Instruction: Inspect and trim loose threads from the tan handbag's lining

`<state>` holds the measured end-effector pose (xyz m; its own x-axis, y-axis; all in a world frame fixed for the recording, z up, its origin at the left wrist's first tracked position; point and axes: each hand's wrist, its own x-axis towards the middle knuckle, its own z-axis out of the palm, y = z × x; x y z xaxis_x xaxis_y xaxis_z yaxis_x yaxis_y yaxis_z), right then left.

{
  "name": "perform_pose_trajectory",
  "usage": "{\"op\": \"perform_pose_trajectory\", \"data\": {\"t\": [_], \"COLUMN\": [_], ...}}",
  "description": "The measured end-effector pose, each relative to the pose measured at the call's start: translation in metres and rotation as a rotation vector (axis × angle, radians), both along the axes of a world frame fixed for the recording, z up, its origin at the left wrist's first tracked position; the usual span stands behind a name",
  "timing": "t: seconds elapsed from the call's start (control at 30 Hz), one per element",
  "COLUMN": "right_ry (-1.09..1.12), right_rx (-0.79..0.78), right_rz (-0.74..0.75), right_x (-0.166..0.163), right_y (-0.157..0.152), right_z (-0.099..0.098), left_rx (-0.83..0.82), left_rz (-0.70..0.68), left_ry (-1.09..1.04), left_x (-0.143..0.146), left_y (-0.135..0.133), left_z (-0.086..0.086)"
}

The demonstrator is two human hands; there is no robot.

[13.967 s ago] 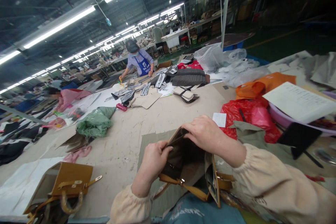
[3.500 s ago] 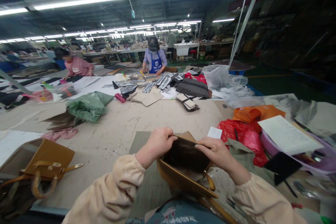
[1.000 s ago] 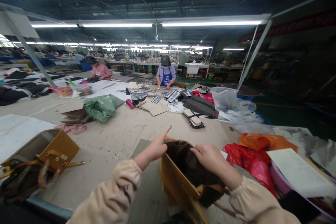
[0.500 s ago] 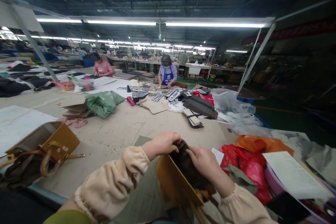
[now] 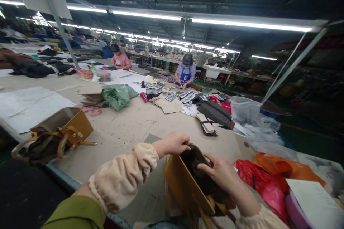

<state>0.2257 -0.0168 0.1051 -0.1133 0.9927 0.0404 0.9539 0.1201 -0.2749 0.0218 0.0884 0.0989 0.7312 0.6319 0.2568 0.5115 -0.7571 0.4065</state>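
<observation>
Tan bag point(image 5: 177, 182) handled at its open mouth

The tan bag is placed at the near edge of the table point(image 5: 123, 128), close in front of the wearer, with its mouth turned upward and its dark lining point(image 5: 194, 161) exposed. The far rim is pinched by the left hand point(image 5: 173, 144), its thumb and fingertips brought together at the corner of the opening. The right hand point(image 5: 221, 172) is set at the opposite side of the mouth, its thumb reaching over the lining and its forefinger parted from it; whether the edge is firmly gripped there cannot be told, as the outer fingers are hidden.

The step in hand is judged to be an adjustment or check of the rim and lining. For this, steady support at the left corner seems to be called for, with the right thumb kept free to be moved along the inner edge without the lining being creased.

A second bag point(image 5: 79, 128), similar in colour, is laid open well to the left, touched by neither hand. A red plastic bag point(image 5: 252, 171) is heaped just beyond the right forearm.
</observation>
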Motion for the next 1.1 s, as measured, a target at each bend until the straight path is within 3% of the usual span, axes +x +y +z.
{"op": "perform_pose_trajectory", "data": {"t": [0.2,0.4,0.6,0.7,0.9,1.0,1.1], "right_ry": [0.055,0.087,-0.112,-0.19,-0.306,-0.334,-0.336], "right_rx": [0.034,0.03,0.079,0.104,0.159,0.157,0.143], "right_rz": [-0.029,0.059,0.0,-0.026,-0.086,-0.086,-0.091], "right_x": [-0.007,-0.018,-0.025,-0.027,-0.037,-0.038,-0.035], "right_y": [0.025,0.043,0.046,0.044,0.04,0.041,0.042], "right_z": [0.002,0.003,0.005,0.003,0.002,0.004,0.005], "left_rx": [0.05,0.031,-0.178,-0.283,-0.645,-0.693,-0.591], "left_rz": [-0.022,-0.013,-0.007,0.115,0.449,0.487,0.424], "left_ry": [-0.021,-0.038,-0.208,-0.344,-0.597,-0.608,-0.558], "left_x": [0.003,0.001,-0.01,-0.012,0.004,0.006,-0.003], "left_y": [0.004,0.008,-0.002,-0.031,-0.087,-0.085,-0.066], "left_z": [-0.007,-0.009,-0.003,-0.009,-0.038,-0.043,-0.04]}}
